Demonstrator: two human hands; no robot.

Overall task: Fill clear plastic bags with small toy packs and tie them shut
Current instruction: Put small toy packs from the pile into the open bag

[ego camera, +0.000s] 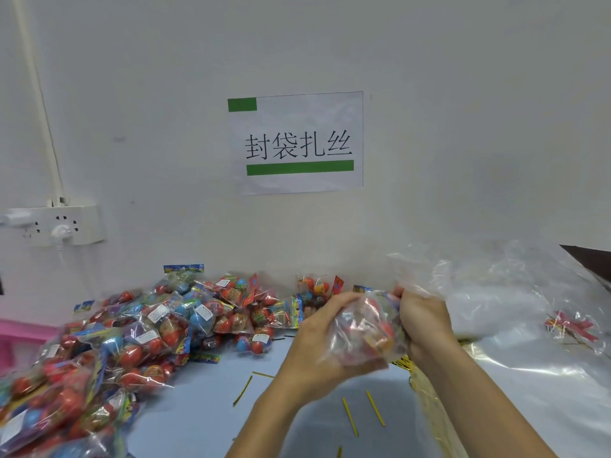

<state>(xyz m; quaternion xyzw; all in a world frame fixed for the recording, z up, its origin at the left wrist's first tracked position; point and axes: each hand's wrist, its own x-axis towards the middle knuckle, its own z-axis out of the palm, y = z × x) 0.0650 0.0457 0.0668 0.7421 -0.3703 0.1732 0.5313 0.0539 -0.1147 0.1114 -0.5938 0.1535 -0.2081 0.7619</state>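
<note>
Filled clear bag [365,328] held above table at 5 o'clock of wall sign. Left hand [317,345] cups bag belly; right hand [421,320] grips gathered neck. Advice: twist neck tight (squeeze air first), then reach gold ties [375,408] at 6 o'clock.

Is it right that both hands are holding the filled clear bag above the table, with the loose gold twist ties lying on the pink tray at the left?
Not quite. The head view shows the left hand and right hand gripping the filled clear bag, but the loose gold twist ties lie on the blue table under the hands, not on the pink tray.
</note>
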